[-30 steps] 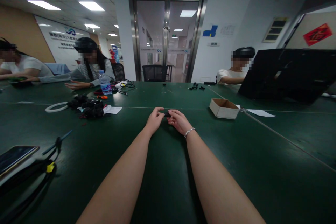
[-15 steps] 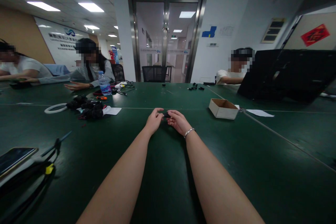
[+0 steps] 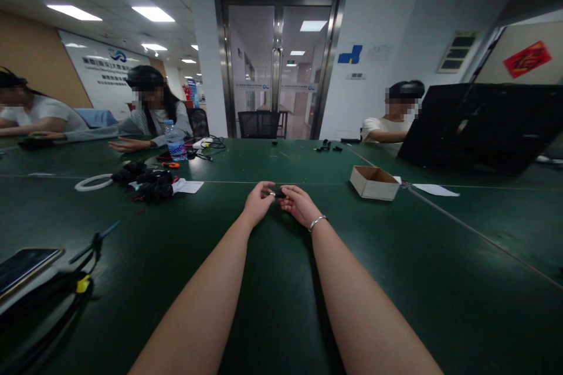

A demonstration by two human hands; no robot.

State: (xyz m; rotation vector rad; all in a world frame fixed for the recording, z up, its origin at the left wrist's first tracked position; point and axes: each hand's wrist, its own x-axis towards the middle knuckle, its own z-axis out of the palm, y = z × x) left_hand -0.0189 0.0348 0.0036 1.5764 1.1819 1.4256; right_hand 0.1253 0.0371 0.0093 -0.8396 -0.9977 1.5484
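Between my hands, above the green table (image 3: pixel 281 281), is a small black piece (image 3: pixel 278 193) with a shiny silver end pointing left. It may be a USB stick, but it is too small to be sure. The fingers and thumb of my right hand (image 3: pixel 299 204) pinch its black part; this wrist wears a silver bracelet (image 3: pixel 317 222). My left hand (image 3: pixel 257 202) is at the silver end, its thumb and curled fingers around it. Part of the piece is hidden by fingers.
Right of my hands stands an open cardboard box (image 3: pixel 375 183). A black cable bundle (image 3: pixel 149 181), a white ring (image 3: pixel 93 182) and a bottle (image 3: pixel 176 143) lie or stand to the left. Nearer are a phone (image 3: pixel 26 269) and a looped cable (image 3: pixel 65 304). People sit across the table.
The fingers of my left hand have parted slightly, and the silver end of the piece now shows between them. My right hand has kept its pinch and place.
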